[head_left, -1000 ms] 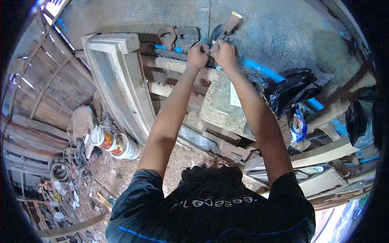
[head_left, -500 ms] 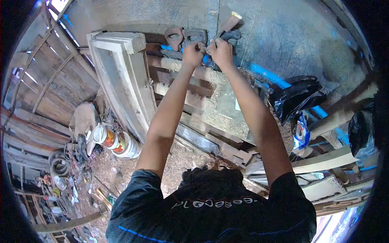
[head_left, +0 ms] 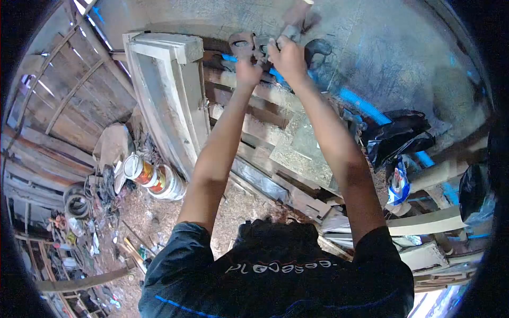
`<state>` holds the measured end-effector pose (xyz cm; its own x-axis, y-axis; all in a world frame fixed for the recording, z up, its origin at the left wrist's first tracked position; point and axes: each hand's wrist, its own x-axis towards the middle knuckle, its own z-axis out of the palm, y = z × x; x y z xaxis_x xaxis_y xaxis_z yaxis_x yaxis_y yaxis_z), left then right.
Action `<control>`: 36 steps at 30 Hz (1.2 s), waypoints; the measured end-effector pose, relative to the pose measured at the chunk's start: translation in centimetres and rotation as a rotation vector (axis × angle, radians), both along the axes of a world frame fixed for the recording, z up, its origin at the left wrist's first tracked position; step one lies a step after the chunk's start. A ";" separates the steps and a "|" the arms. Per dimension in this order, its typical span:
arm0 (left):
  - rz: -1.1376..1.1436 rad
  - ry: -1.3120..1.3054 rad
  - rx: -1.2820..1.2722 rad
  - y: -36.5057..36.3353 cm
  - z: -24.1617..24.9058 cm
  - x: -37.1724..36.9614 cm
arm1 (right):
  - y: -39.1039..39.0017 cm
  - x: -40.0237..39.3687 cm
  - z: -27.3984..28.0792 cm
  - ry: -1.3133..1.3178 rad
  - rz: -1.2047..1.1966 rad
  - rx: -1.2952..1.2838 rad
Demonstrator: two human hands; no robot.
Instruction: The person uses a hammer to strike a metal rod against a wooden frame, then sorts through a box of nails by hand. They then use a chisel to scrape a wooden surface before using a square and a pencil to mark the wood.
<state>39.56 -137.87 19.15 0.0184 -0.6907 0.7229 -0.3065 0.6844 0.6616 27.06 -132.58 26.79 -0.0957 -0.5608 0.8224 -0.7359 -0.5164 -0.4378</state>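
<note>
At the top of the head view, both hands reach out to the grey wall. My right hand [head_left: 289, 59] is closed on the grey lower part of a wooden-ended tool [head_left: 297, 15], whose thick brown end points up and away. Beside it, my left hand [head_left: 249, 70] has its fingers curled together, blurred; I cannot tell what is in them. Just past the left fingers is a brown saw handle [head_left: 242, 41], with a darker handle [head_left: 261, 43] partly hidden by the hands. A dark curved handle [head_left: 319, 47] lies right of my right hand.
A pale wooden frame [head_left: 164, 79] stands on the left, near stacked paint buckets [head_left: 154, 177]. Below the hands, a slatted wooden bench [head_left: 291, 151] is strewn with shavings. Black plastic bags [head_left: 397, 135] and a blue pipe [head_left: 366, 106] are on the right.
The right hand and the wooden-ended tool have moved up and slightly left against the wall. My left hand has dropped a little and sits farther from the right. The view has shifted slightly.
</note>
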 end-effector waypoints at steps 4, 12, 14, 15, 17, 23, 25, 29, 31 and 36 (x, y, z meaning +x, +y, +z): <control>0.057 -0.073 0.015 -2.3 1.1 1.7 | -1.4 1.7 0.8 0.072 -0.043 -0.017; 0.038 0.006 0.072 -3.0 2.2 3.0 | -6.3 2.8 -1.7 -0.036 0.008 0.092; 0.024 0.060 0.055 -2.8 2.0 2.9 | -7.3 2.5 -2.2 -0.083 -0.004 0.238; 0.032 0.044 0.056 -2.4 2.4 3.0 | -6.9 2.5 -1.9 -0.067 -0.023 0.250; 0.045 0.013 0.051 -2.1 2.8 3.0 | -5.9 2.4 -0.2 -0.032 -0.063 0.267; 0.071 -0.020 0.043 -3.3 3.0 2.5 | -9.1 2.0 -1.4 -0.163 0.056 0.273; 0.121 -0.093 0.072 -3.5 3.2 2.3 | -7.5 2.6 -0.3 0.032 -0.063 0.315; 0.139 -0.084 0.108 -5.1 0.8 1.8 | -6.7 3.1 -0.8 0.124 -0.144 0.354; 0.166 -0.068 0.087 -4.6 1.3 2.0 | -7.2 3.1 -1.3 0.157 -0.148 0.328; 0.150 0.026 0.041 -4.1 2.5 2.0 | -5.1 4.0 0.2 -0.112 -0.050 0.240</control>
<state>41.57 -142.01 21.65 0.1419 -0.7073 0.6925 -0.3859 0.6046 0.6967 31.05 -137.71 27.03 -0.2111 -0.7305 0.6495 -0.6980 -0.3525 -0.6233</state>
